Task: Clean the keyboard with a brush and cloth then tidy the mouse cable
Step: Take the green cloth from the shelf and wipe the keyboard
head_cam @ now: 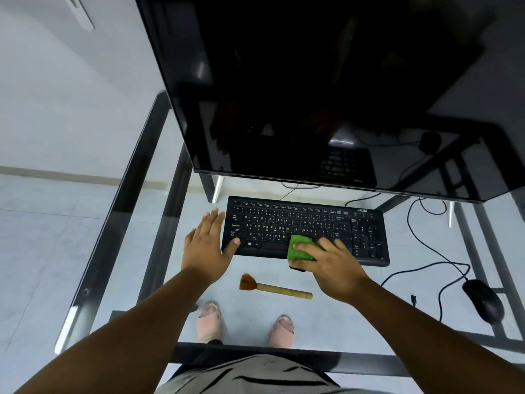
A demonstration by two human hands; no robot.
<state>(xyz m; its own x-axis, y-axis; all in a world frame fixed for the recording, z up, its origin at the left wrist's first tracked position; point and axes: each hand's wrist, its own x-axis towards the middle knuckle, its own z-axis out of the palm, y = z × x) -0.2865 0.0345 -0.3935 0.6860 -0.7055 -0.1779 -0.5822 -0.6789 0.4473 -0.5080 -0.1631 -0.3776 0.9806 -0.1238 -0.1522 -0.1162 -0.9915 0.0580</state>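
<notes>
A black keyboard lies on the glass desk below the monitor. My right hand presses a green cloth onto the keyboard's front edge, near the space bar. My left hand lies flat and open at the keyboard's left end, its thumb touching the corner. A wooden brush with brown bristles lies on the glass in front of the keyboard, between my hands. A black mouse sits at the right, its loose cable looping across the glass behind it.
A large dark monitor overhangs the back of the glass desk. Black frame bars run under the glass at left, right and front. My feet in sandals show through the glass. A small plug lies left of the mouse.
</notes>
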